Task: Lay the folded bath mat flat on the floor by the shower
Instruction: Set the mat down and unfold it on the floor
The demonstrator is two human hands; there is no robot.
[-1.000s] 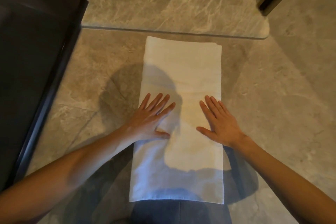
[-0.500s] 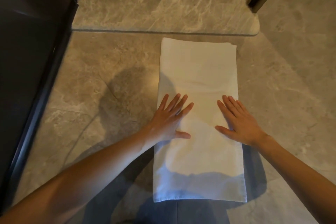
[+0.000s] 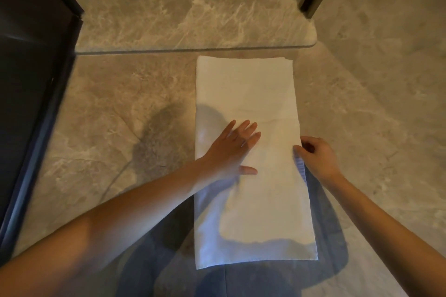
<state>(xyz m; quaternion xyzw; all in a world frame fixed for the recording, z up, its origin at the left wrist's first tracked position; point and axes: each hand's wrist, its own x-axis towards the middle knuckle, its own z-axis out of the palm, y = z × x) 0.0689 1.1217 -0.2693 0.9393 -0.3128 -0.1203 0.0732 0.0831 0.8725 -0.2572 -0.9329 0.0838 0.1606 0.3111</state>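
Under the flat left hand (image 3: 233, 149) lies the bath mat (image 3: 251, 152) (right hand (image 3: 316, 154) pinching its edge).

1. One view only, worn on the person's head, looking forward and steeply down at the marble floor (image 3: 120, 108).
2. It sits close: both forearms enter from 6 o'clock.
3. The raised step (image 3: 193, 26) lies toward 12 o'clock.

Floor (image 3: 362, 128) right open; dark frame (image 3: 41, 103) left.
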